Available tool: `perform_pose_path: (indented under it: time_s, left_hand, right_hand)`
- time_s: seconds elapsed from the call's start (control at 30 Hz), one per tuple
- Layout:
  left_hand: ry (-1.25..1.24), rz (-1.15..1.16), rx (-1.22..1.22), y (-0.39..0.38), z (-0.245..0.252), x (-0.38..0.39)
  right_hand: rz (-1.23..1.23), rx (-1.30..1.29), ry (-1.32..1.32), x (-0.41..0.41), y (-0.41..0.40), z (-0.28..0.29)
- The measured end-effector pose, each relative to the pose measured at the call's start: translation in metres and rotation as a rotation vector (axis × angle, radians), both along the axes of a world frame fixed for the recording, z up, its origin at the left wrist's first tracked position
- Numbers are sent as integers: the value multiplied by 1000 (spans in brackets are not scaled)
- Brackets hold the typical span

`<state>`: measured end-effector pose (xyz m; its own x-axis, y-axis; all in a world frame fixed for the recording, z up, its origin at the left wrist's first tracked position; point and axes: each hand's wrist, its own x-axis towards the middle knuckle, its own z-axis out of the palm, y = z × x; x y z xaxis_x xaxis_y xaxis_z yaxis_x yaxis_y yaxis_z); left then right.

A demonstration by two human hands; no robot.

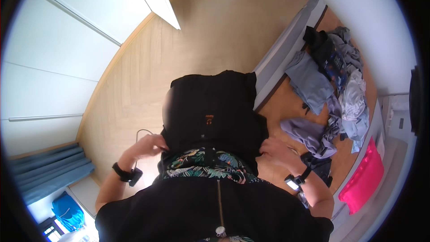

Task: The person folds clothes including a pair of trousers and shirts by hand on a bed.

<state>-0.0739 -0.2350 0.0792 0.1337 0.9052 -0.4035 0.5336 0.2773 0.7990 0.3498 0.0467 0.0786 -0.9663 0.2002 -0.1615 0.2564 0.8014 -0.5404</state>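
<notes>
A black garment with a small orange print spreads out in front of my body, over the patterned floral clothing at my waist. On its left side, my left hand pinches the edge between thumb and fingers. My right hand grips the opposite edge, its fingers partly hidden by the cloth. Each wrist wears a dark strap with a small device. To the right, a heap of clothes lies on an orange-brown mat, with a grey-blue garment and a purple garment nearest my right hand.
White cabinets line the left, and one door stands ajar. A grey-white padded edge borders the orange-brown mat. Beyond the clothes lies a bright pink cushion. A blue curtain and a blue bag are at lower left.
</notes>
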Motion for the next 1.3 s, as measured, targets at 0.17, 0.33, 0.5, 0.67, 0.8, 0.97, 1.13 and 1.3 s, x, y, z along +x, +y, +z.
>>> perform_pose_path:
  time_s: [0.17,0.33,0.5,0.67,0.8,0.97,1.13,1.3]
  left_hand:
    - [-11,185,-118,31,17,38]
    - [-71,106,34,29,19,50]
    - [233,160,181,15,5,65]
    - [180,205,341,5,6,59]
    - [-7,224,46,-12,27,59]
    - [-45,251,142,-3,28,72]
    - [-85,180,149,-1,14,64]
    - [-324,74,-493,11,7,21]
  right_hand:
    - [-260,-167,145,-29,-26,-5]
    - [-491,-586,164,-34,-34,-3]
    - [-310,-368,376,-32,-37,21]
    - [-235,-316,411,-26,-42,30]
    - [-93,-292,149,-3,-46,7]
    - [18,-192,-23,-20,-54,9]
    - [-105,-395,42,-24,-57,8]
    - [34,-582,-323,-17,-34,10]
